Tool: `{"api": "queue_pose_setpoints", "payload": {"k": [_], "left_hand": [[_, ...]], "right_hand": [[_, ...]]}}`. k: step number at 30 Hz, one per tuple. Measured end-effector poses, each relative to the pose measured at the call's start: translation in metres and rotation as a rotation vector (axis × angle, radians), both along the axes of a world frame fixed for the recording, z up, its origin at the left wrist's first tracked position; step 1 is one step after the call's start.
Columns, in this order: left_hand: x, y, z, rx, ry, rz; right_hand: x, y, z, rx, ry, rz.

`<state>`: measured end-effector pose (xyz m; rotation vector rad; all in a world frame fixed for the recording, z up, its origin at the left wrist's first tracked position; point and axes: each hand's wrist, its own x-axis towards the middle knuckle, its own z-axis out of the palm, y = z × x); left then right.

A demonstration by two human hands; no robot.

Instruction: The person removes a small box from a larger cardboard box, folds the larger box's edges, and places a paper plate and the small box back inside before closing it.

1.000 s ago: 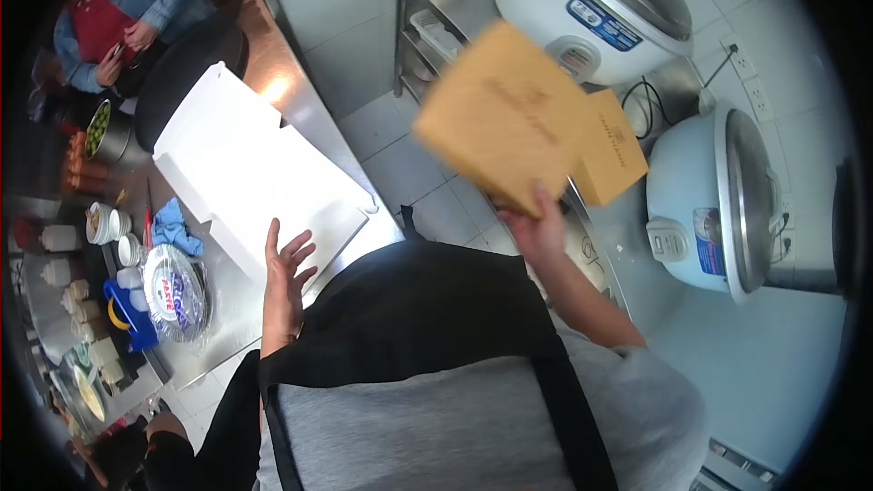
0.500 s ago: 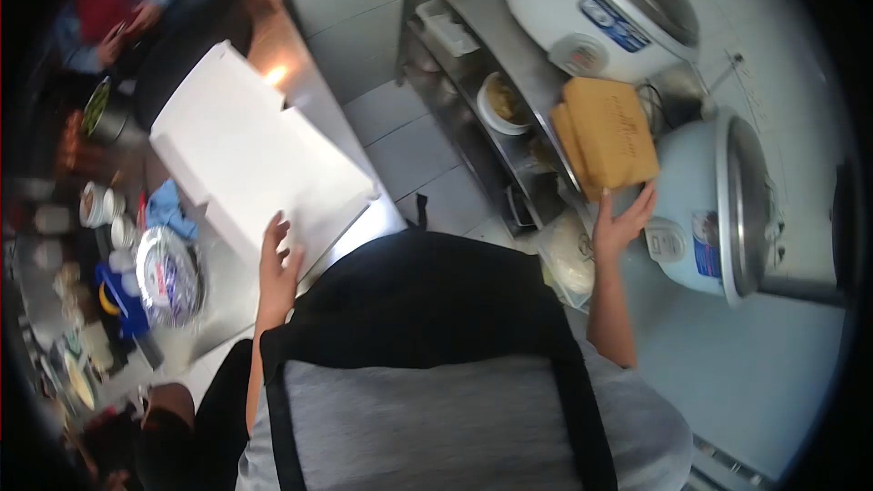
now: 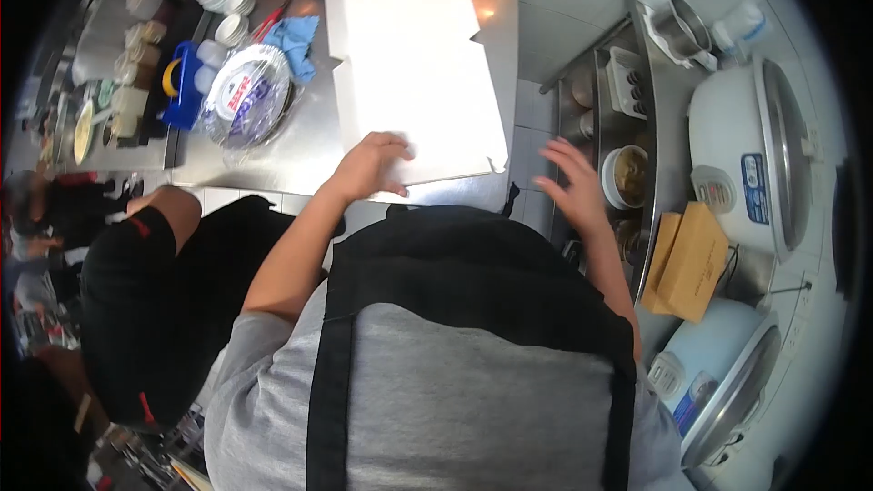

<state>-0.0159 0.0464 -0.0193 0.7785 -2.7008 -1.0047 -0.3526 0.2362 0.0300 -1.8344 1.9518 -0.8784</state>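
Note:
A white cardboard box (image 3: 409,73), unfolded with its lid laid back, lies on the steel table right ahead of me. My left hand (image 3: 375,166) is at its near left corner, fingers curved over the cardboard and thumb apart, not closed on anything. To the right of the box, my right hand (image 3: 573,184) is in the air with fingers spread and nothing in it. It is between the table and the steel shelf unit. Two brown cardboard boxes (image 3: 693,264) rest on the shelf top, beyond my right forearm.
Plastic-wrapped foil plates (image 3: 245,95), a blue cloth (image 3: 293,41) and a blue holder (image 3: 182,86) are left on the table (image 3: 309,141). Large rice cookers (image 3: 746,159) line the right wall. A bowl of food (image 3: 627,175) sits on a lower shelf. A person in black (image 3: 136,309) is close on my left.
My view has turned left towards the table. My right hand has come away from the brown boxes, empty, and my left hand has reached the white box's near corner.

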Motion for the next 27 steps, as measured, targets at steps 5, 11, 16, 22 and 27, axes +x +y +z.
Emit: {"api": "queue_pose_setpoints", "payload": {"k": [5, 11, 16, 22, 27], "left_hand": [[0.0, -0.023, -0.003, 0.104, -0.005, -0.078], [0.0, -0.034, -0.003, 0.303, 0.054, -0.065], [-0.034, -0.012, 0.001, -0.115, -0.131, 0.051], [-0.093, 0.029, -0.008, -0.141, -0.075, 0.092], [-0.075, 0.01, 0.037, 0.226, -0.093, 0.248]], "right_hand": [[0.014, -0.074, -0.015, 0.246, -0.007, 0.397], [-0.008, -0.099, -0.007, 0.384, 0.031, 0.539], [-0.021, -0.113, -0.021, 0.37, 0.037, 0.633], [-0.01, -0.119, -0.014, 0.318, 0.152, 0.684], [-0.009, -0.124, 0.014, 0.222, 0.008, 0.786]]}}
